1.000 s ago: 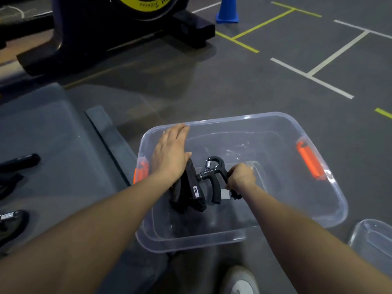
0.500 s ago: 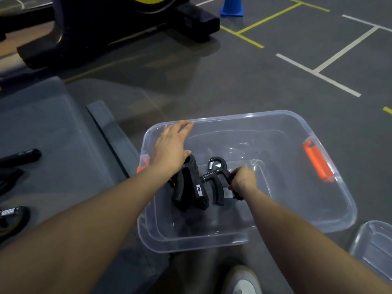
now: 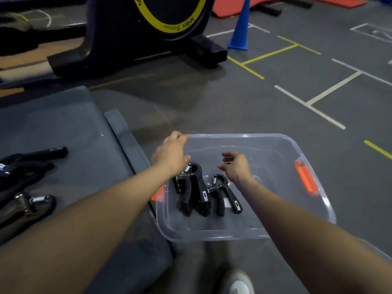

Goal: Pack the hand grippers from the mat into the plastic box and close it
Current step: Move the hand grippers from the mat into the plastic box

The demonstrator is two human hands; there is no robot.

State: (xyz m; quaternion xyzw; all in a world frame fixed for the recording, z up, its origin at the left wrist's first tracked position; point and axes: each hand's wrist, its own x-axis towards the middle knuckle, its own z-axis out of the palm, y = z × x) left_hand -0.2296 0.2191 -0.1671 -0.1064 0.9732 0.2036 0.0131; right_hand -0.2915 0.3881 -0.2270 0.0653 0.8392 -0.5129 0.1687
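A clear plastic box [image 3: 282, 234] with orange latches sits on the floor to the right of the grey mat [image 3: 63, 132]. Inside it stand black hand grippers: a pair leaning together [image 3: 197, 194] and one more [image 3: 226, 194] to their right. My left hand [image 3: 171, 154] rests on the box's far left rim, fingers curled over the edge, just above the leaning pair. My right hand [image 3: 235, 166] hovers over the box with fingers apart, holding nothing, just above the right-hand gripper. More black grippers [image 3: 27, 177] lie on the mat at the far left.
An exercise bike base [image 3: 135, 52] stands behind the mat, and a blue cone [image 3: 239, 30] is on the floor beyond it. A clear lid's corner [image 3: 379, 251] shows at the right edge. My shoe [image 3: 237, 283] is at the bottom. Taped lines cross the grey floor.
My right hand has let go of the hand gripper, which now stands in the box, and has lifted above it with fingers apart. My left hand slid to the box's far rim.
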